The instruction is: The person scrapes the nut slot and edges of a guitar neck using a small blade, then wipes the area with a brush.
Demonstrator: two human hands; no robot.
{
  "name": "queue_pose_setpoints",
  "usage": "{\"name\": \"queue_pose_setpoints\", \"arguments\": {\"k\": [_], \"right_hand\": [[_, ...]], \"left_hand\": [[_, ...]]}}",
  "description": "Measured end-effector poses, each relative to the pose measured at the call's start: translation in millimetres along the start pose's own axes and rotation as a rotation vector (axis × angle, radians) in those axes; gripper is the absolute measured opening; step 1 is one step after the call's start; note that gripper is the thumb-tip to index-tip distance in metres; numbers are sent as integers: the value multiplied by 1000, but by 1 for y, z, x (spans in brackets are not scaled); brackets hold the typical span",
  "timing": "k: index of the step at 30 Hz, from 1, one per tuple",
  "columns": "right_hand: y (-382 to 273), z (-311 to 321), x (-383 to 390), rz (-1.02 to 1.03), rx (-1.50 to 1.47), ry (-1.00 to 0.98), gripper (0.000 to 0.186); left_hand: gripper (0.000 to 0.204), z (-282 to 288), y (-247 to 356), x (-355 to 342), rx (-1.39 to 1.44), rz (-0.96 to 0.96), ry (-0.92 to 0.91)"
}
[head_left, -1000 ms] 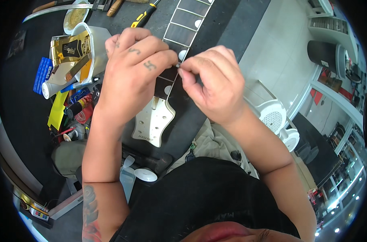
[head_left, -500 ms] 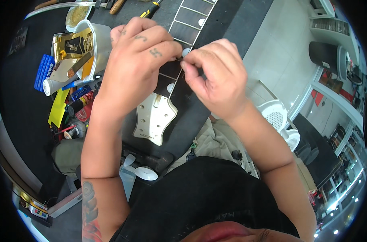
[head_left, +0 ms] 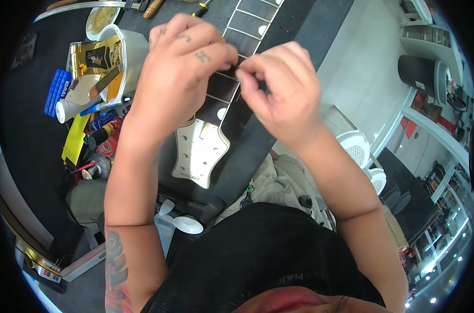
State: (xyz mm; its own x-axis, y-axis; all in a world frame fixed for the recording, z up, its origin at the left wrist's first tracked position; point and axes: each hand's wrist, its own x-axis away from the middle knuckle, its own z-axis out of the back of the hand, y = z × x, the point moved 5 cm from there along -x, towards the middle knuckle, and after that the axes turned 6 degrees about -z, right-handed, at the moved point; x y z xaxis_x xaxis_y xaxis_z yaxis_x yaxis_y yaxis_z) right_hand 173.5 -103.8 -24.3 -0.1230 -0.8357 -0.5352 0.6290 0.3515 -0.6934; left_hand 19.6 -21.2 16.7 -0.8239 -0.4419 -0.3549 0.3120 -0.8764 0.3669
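A guitar neck with a dark fretboard [head_left: 219, 94], silvery frets and pale round inlays along one edge lies on the dark bench. Its cream headstock [head_left: 201, 152] points toward me and has several peg holes and no strings. My left hand [head_left: 180, 73] is over the fretboard, fingers curled and thumb hidden, fingertips near the edge. My right hand [head_left: 286, 91] meets it from the right, thumb and forefinger pinched together at the neck's edge. Whatever lies between the fingertips of either hand is too small or hidden to make out.
At left stands a translucent tub [head_left: 135, 55] with a gold metal part and tools, beside a blue box [head_left: 57, 94], a yellow sheet [head_left: 75, 138] and a solder spool [head_left: 92, 172]. A screwdriver [head_left: 201, 9] lies beyond my left hand. A white stool [head_left: 353, 147] stands at right.
Both hands have shifted slightly, the left a little up and to the right. The fingertips remain near the same edge of the fretboard, and the neck has hardly moved.
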Motion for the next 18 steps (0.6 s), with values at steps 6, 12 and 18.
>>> {"name": "queue_pose_setpoints", "arguments": {"k": [6, 12, 18], "right_hand": [[2, 1, -1, -23, 42, -11, 24], [-8, -3, 7, -14, -1, -57, 26], [9, 3, -3, -19, 78, -4, 25]], "left_hand": [[28, -4, -6, 2, 6, -19, 161], [23, 3, -4, 15, 77, 37, -45], [25, -5, -5, -10, 49, 4, 121]]}}
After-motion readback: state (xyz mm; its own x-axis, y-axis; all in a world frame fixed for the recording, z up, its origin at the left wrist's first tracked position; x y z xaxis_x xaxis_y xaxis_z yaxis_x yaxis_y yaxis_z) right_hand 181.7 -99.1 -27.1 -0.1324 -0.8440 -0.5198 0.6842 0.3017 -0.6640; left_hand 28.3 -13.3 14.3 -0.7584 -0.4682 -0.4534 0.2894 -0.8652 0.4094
